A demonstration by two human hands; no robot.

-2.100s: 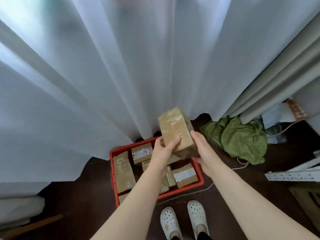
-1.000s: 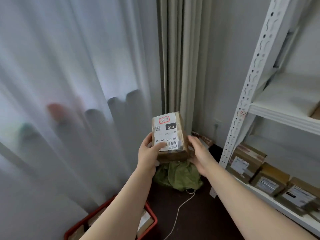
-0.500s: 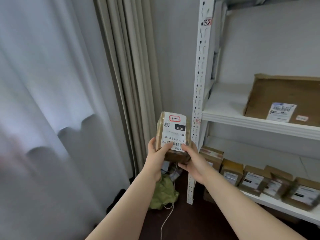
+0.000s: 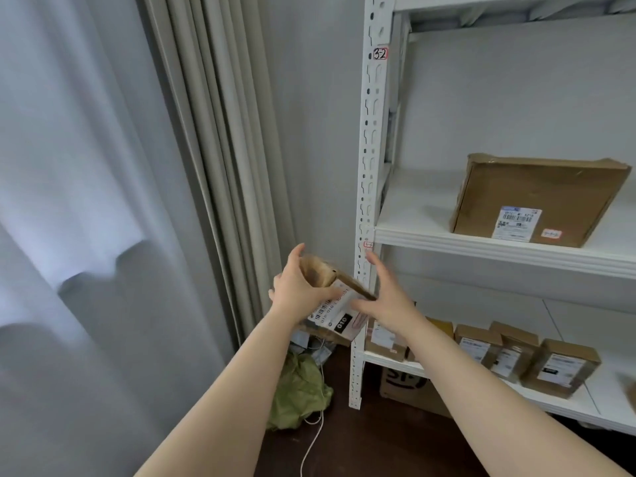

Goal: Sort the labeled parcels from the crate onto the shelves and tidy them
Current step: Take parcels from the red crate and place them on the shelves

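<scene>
Sheer curtain (image 4: 86,201) and drape (image 4: 220,132) fill the left. Green bag (image 4: 299,390) and white cable (image 4: 311,438) are on the floor below the hands. The crate, in view two seconds ago, is out of frame now.

Left hand (image 4: 296,290): gripping the parcel (image 4: 339,320), thumb across the label face, fingers wrapped over the far end. The parcel is in the air just left of the post (image 4: 370,149), not on any shelf.

Change: half a second ago the parcel stood upright with its label square to the camera and both hands clasped round it. Now it's tipped over and rotated, so the "010" print reads sideways, and it's blurred, so it's mid-turn.

Right hand (image 4: 389,301): it has let go. Fingers are straight and spread, and the palm is at the parcel's right edge. Looks like it's steadying, not holding. Can't tell if only the thumb is in contact.

The post carries a "3-2" tag (image 4: 380,54) up high, with a smaller tag at middle shelf (image 4: 481,251) level, too small to read. The big box (image 4: 537,191) sits on that shelf, with bare board to its left. The lower shelf (image 4: 602,390) holds a row of small parcels (image 4: 478,346), labels facing out.

My read: the label check is done and the parcel is being reoriented for placement. The lower row looks the likelier slot, since those parcels are a similar size. The one-handed grip mid-turn is the risk.
</scene>
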